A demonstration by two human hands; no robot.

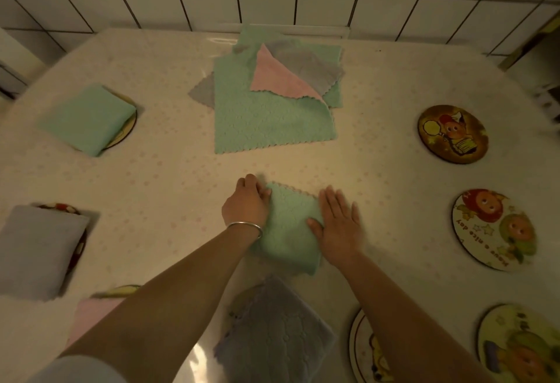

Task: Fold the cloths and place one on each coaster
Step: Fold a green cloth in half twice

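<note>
The green cloth (288, 225) lies folded near the middle of the table (169, 170), between both hands. For a neat result, the edges should be squared and the crease pressed flat before it is carried to a bare coaster (453, 134) on the right. The left hand (247, 204) is curled over the cloth's left edge, gripping it; the right hand (339, 225) is laid flat, fingers straight, pressing the right side down

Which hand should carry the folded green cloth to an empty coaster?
Probably the right hand: it lies flat on the green cloth, and the bare coasters are all on its side.
</note>
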